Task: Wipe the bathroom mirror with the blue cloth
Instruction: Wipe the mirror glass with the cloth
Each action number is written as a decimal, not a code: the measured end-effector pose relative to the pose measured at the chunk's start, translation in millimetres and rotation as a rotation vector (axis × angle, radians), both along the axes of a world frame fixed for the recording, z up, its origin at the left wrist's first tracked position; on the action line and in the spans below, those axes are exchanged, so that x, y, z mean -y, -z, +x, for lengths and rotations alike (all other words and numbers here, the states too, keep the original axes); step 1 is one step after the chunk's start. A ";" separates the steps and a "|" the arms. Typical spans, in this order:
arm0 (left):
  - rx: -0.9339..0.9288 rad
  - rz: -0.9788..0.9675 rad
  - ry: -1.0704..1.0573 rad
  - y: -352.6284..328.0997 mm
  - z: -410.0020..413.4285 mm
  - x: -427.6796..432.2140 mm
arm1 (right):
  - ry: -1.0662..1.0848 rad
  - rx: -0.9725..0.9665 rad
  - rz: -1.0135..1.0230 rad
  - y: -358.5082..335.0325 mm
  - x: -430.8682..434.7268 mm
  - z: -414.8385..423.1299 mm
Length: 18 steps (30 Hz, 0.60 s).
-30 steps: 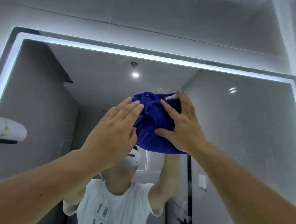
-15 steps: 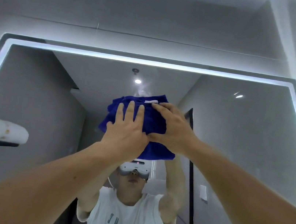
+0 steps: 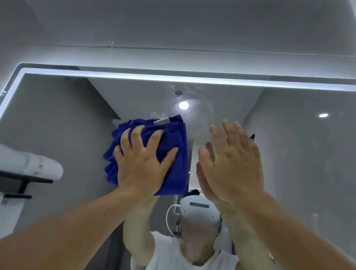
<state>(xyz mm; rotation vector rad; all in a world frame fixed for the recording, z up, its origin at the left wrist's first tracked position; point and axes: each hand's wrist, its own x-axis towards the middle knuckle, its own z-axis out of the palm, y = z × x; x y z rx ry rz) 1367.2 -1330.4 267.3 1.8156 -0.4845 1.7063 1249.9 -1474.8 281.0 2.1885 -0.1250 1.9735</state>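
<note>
Your left hand point(image 3: 139, 163) presses the bunched blue cloth point(image 3: 169, 156) flat against the upper mirror point(image 3: 306, 165), fingers spread across it. Right hand point(image 3: 232, 166) beside it, fingers straight, holding nothing. Cloth looks soft, light, likely to slide or unfold; press through its thick middle with a broad palm.

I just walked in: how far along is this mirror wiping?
Done: nothing I can confirm; faint smears show near the top of the mirror. In hand: the left hand presses the blue cloth against the upper middle glass, while the right hand is open beside it. Left: apparently most of the glass.
</note>
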 end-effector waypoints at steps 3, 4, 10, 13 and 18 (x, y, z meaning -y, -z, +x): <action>-0.015 0.044 -0.005 -36.9 12.6 -10.5 | 0.005 0.024 0.035 2.4 9.2 -2.7; -0.025 0.051 -0.008 -59.7 16.7 -14.6 | -0.003 0.027 0.039 3.6 11.4 -4.1; -0.097 -0.013 0.012 -151.0 12.7 -8.8 | -0.073 0.062 0.048 11.4 21.3 -23.9; 0.012 0.091 -0.006 -133.4 1.8 4.0 | -0.095 0.078 0.040 10.0 23.4 -32.1; 0.271 0.321 -0.039 -33.5 -9.1 37.4 | -0.126 0.102 0.040 13.3 14.1 -35.6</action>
